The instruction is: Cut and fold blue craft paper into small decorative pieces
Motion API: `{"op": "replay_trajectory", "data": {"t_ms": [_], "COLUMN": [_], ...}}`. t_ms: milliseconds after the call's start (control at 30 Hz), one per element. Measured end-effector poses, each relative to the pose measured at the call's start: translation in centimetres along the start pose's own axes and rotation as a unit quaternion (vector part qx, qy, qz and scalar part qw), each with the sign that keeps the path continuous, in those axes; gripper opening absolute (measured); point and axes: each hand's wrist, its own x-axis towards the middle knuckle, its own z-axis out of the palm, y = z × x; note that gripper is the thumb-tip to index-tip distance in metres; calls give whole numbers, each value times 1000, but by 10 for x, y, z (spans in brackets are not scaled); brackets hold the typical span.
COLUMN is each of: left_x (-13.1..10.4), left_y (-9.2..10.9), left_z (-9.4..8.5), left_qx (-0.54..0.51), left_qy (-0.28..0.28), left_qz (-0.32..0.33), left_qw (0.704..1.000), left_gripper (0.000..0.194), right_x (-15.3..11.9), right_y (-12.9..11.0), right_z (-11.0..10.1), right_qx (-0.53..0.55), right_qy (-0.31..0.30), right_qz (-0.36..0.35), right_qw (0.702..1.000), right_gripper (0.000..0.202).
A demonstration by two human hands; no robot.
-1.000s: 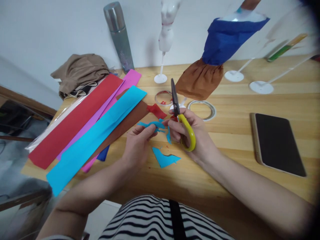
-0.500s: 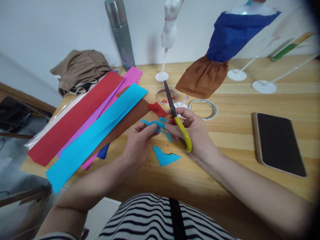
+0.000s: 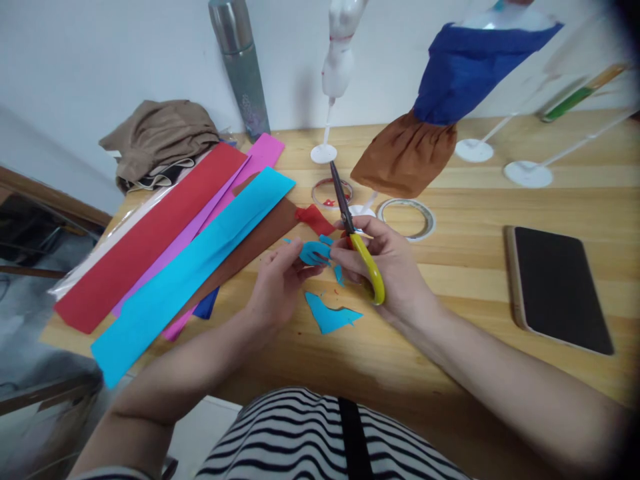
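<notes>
Your right hand [image 3: 387,263] has its fingers closed around the yellow-handled scissors [image 3: 369,263], while its thumb and forefinger meet at the right end of the curled blue cut piece [image 3: 315,252]. The scissors' long axis slants away from you and leftward: the yellow handle sits nearest your palm, the dark blades lie together, and the tips point toward the round base of the bare white dress form [image 3: 339,70]. The blue cut piece is between your two hands, above the middle of the bench [image 3: 460,267]; it runs roughly left to right, bent into a curve. At its left end, the thumb and fingers of your left hand [image 3: 277,283] stand slightly parted, and you cannot tell from this view whether they grip it. Just below, a larger blue offcut [image 3: 327,317] lies on the bench, its pointed end toward your right; a small blue scrap [image 3: 339,275] is near your right fingertips. Beyond your hands are a red strip [image 3: 315,219] and two tape rings, the red-flecked one [image 3: 314,195] on the left and the white one [image 3: 429,223] on the right. To your left, the long blue sheet [image 3: 200,273] slants away and rightward over a brown sheet [image 3: 260,237].
</notes>
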Motion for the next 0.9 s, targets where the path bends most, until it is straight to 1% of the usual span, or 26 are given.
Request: {"op": "replay_trajectory", "data": {"t_ms": [133, 200, 500, 567, 633, 733, 900], "left_x": [2, 2, 0, -1, -2, -3, 0], "left_y": [-5, -7, -3, -2, -2, -2, -3], "left_z": [-6, -8, -7, -6, -4, -1, -3], "left_qx": [19, 30, 50, 57, 67, 86, 105], "left_qy": [-37, -43, -63, -55, -36, -12, -11], "left_qz": [50, 67, 59, 68, 73, 69, 54], "left_qw": [998, 996, 995, 995, 994, 994, 993], "left_gripper": [25, 28, 39, 40, 39, 37, 38], "right_x": [0, 0, 0, 1, 1, 1, 3], "right_y": [-1, -1, 1, 2, 2, 3, 6], "right_z": [0, 1, -1, -2, -3, -3, -5], "right_qx": [-1, -2, -6, -4, -3, -4, -17], "right_qy": [9, 11, -1, -2, -1, -3, -28], "right_qz": [8, 14, 0, 5, 9, 11, -20], "right_qw": [1000, 1000, 1000, 1000, 1000, 1000, 999], "right_gripper": [70, 71, 66, 66, 67, 69, 65]}}
